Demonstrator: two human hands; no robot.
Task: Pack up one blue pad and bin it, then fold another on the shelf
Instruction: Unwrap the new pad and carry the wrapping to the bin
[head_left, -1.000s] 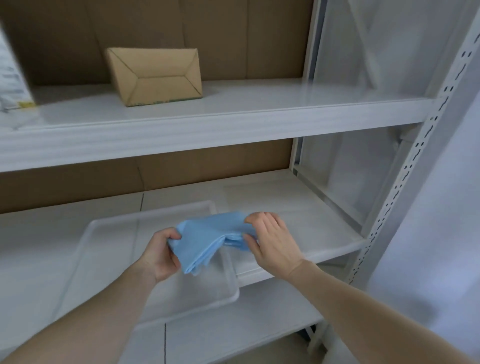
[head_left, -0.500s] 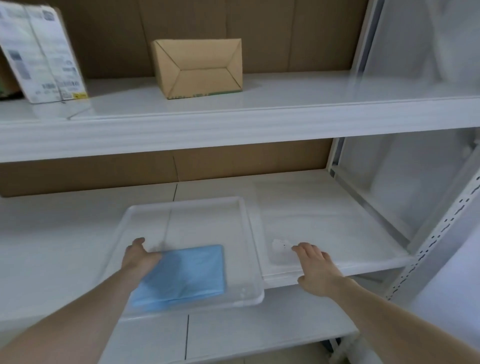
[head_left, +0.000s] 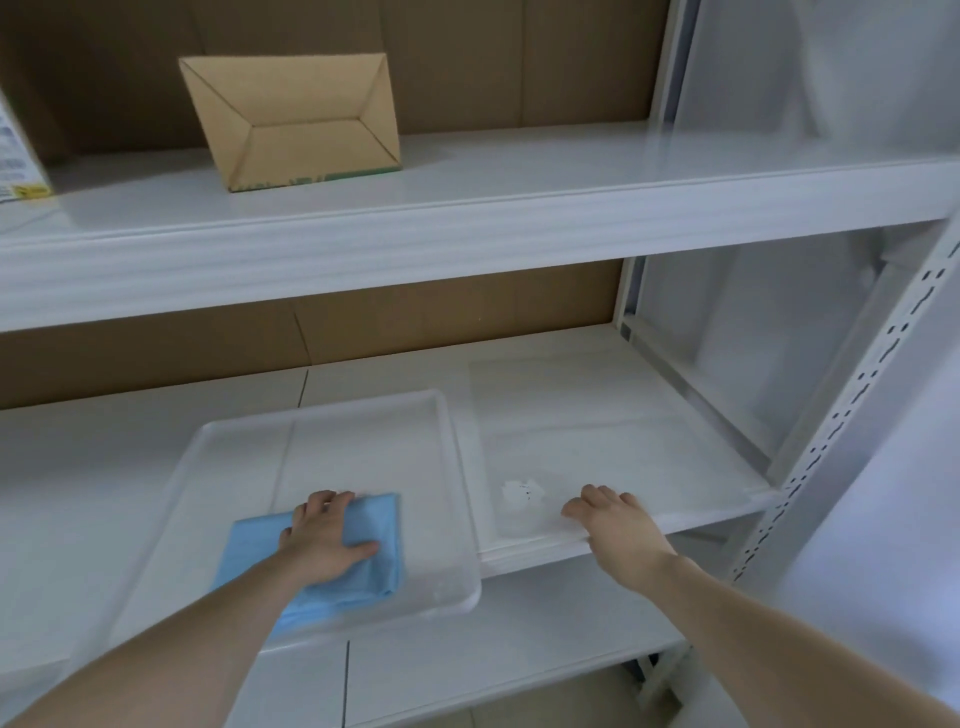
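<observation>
My left hand (head_left: 326, 540) lies flat on the folded blue pad (head_left: 366, 566), fingers spread and pressing it down rather than gripping it. The pad sits in the near half of the shallow clear plastic bin (head_left: 457, 499), which rests on the white lower shelf (head_left: 623, 426) with its near edge hanging over the shelf's front lip. My right hand (head_left: 618, 525) rests open on that shelf just right of the bin, holding nothing, fingers relaxed on what looks like a clear sheet or bag with a small crumpled white patch (head_left: 519, 491) beside them.

The first pad looks as good as binned. The risk from here, as I judge it, is the overhang: too much weight through my left palm on the near side could tip the light bin off the edge. The soft folds may also spring open once I lift my hand. I see no second pad in view, so the next fold may mean a search.

Above, an upper white shelf (head_left: 467, 208) carries a tilted cardboard box (head_left: 296, 119) and, at the far left edge, part of a printed package (head_left: 15, 166). Brown board (head_left: 182, 338) backs the rack, a perforated white metal upright (head_left: 857, 410) frames its right side, and a lower shelf level shows beneath.
</observation>
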